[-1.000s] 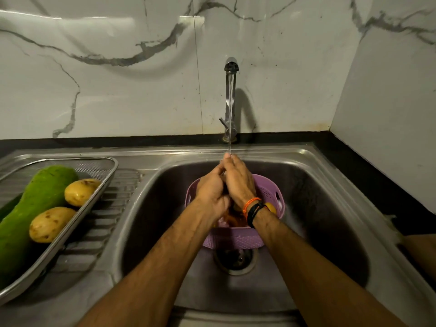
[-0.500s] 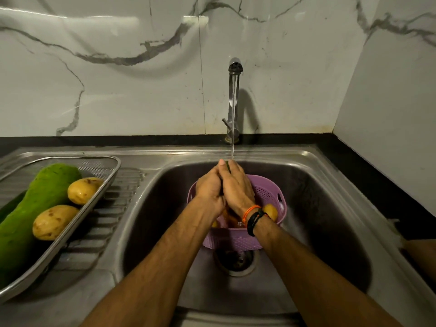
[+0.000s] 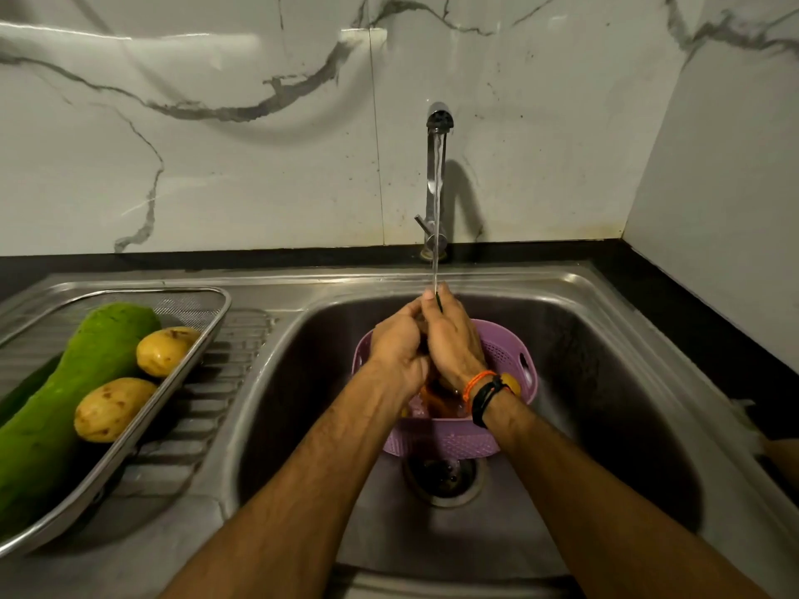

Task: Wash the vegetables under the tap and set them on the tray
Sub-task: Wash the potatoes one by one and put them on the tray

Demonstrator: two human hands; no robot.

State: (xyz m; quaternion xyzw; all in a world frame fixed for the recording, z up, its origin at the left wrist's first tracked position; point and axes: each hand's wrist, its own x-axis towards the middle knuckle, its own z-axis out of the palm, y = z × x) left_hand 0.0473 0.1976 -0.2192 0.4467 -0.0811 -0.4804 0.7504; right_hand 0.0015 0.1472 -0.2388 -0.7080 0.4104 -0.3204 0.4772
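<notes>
My left hand [image 3: 397, 343] and my right hand [image 3: 452, 339] are pressed together under the water stream [image 3: 436, 235] from the tap [image 3: 439, 118]. Their fingers curl round a thin dark green vegetable [image 3: 439, 301]; only its tip shows above my right fingers. Below my hands a purple basket [image 3: 512, 354] stands in the sink [image 3: 605, 382] with an orange vegetable [image 3: 432, 399] and a yellow one [image 3: 513, 382] in it. On the steel mesh tray [image 3: 216, 317] at the left lie a big green gourd [image 3: 86, 365] and two potatoes [image 3: 166, 350] [image 3: 112, 408].
The tray rests on the ribbed draining board [image 3: 207, 408] left of the basin. The drain [image 3: 443, 477] lies just in front of the basket. Marble wall panels close off the back and the right side.
My hands have stayed together under the stream, shifting only slightly against each other. The tray and the basket have not moved.
</notes>
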